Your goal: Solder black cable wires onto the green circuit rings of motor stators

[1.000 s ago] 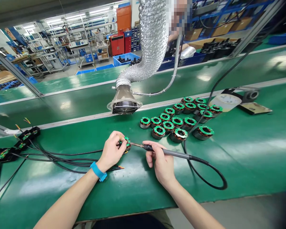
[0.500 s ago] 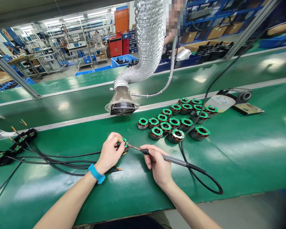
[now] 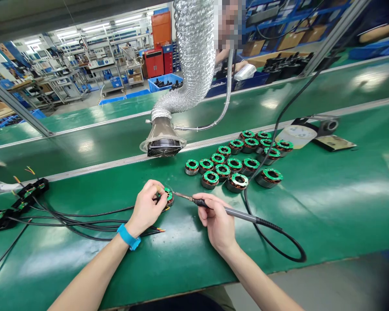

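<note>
My left hand (image 3: pixel 147 206), with a blue wristband, is closed around a small round motor stator (image 3: pixel 168 195) with a green board on top, pressing it to the green bench. A thin wire end seems pinched at it by the fingertips. My right hand (image 3: pixel 216 220) grips a soldering iron (image 3: pixel 214 206) like a pen. Its metal tip touches the stator's right edge. The iron's black cord (image 3: pixel 278 242) loops away to the right.
Several similar stators (image 3: pixel 236 164) sit in a cluster behind the iron. A silver fume duct with a fan hood (image 3: pixel 162 140) hangs above the bench. Black cables with connector boards (image 3: pixel 22 198) lie at left. A solder stand (image 3: pixel 311 129) stands far right. Another person works beyond the conveyor.
Both hands have kept the same grips on stator and iron. The view has drifted slightly, so everything sits a little further left and higher in frame.
</note>
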`<state>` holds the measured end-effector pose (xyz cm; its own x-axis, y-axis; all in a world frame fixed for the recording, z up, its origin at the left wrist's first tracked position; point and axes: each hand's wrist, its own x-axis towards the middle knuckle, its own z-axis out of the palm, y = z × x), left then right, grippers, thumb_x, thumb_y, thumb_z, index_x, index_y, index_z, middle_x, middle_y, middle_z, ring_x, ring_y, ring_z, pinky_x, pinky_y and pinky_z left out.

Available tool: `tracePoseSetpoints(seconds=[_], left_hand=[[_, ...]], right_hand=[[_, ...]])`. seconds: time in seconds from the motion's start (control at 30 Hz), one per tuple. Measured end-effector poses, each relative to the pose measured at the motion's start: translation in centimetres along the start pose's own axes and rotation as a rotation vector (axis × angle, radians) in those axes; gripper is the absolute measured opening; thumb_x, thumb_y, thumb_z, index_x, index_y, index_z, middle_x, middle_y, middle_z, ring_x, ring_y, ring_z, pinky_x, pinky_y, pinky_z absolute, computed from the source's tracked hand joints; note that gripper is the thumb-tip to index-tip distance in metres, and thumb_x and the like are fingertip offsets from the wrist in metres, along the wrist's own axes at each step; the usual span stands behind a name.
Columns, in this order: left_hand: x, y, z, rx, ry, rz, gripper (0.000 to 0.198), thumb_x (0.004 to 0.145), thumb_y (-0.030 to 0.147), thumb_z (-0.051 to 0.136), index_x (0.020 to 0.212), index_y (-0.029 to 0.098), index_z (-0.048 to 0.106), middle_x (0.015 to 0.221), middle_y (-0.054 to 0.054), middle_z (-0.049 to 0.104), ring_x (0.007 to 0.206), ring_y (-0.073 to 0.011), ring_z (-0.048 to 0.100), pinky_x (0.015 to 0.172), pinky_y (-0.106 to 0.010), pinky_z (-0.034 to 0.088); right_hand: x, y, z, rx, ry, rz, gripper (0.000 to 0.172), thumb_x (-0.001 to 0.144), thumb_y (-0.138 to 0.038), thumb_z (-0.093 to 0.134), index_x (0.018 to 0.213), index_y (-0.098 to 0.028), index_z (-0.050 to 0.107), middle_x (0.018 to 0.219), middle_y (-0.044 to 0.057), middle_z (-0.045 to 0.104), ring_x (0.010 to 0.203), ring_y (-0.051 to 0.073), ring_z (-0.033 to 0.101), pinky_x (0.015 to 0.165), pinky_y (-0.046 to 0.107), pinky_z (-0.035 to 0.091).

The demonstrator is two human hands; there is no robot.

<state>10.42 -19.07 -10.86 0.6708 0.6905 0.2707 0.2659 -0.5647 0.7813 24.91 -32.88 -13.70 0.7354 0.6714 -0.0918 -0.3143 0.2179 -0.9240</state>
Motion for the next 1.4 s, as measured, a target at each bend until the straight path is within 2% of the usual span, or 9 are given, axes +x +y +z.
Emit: tracePoseSetpoints(seconds=[0.2,0.47,0.93,1.4], left_hand=[[0.9,0.1,-1.1,0.013,-0.099,-0.037,0.017,0.092,0.025,0.063,0.077,0.017,0.061,0.101,-0.007,0.063,0.076,-0.0126,0.057,0.057,-0.021,0.042],[2.5,0.5,-2.3,0.088,-0.202,-0.051,0.019,0.088,0.027,0.063,0.072,0.018,0.061,0.095,-0.004,0.064,0.075,-0.0126,0.054,0.065,-0.026,0.039],[3.7,0.9,-2.3,0.182,-0.226,-0.096,0.013,0.076,0.022,0.065,0.064,0.018,0.063,0.088,-0.004,0.068,0.073,-0.0153,0.055,0.067,-0.03,0.042],[3.9,1.2,-2.3,0.229,-0.239,-0.081,0.015,0.075,0.017,0.066,0.061,0.018,0.063,0.087,-0.004,0.07,0.071,-0.0148,0.057,0.063,-0.028,0.043]], right_hand=[[0.3,-0.1,0.2,0.015,-0.022,0.001,0.039,0.079,-0.048,0.063,0.085,-0.013,0.079,0.044,-0.003,0.047,0.037,0.01,0.037,0.038,0.023,0.025],[0.7,0.2,0.4,-0.008,-0.091,0.009,0.039,0.08,-0.047,0.06,0.087,-0.014,0.08,0.044,-0.004,0.047,0.039,0.01,0.038,0.04,0.023,0.028],[0.5,-0.5,0.8,-0.1,-0.184,0.016,0.037,0.076,-0.045,0.061,0.083,-0.014,0.081,0.046,-0.004,0.045,0.042,0.01,0.036,0.041,0.022,0.026],[0.4,-1.0,1.0,-0.061,-0.109,0.002,0.039,0.076,-0.046,0.057,0.081,-0.015,0.081,0.043,-0.004,0.042,0.041,0.011,0.032,0.039,0.023,0.023]])
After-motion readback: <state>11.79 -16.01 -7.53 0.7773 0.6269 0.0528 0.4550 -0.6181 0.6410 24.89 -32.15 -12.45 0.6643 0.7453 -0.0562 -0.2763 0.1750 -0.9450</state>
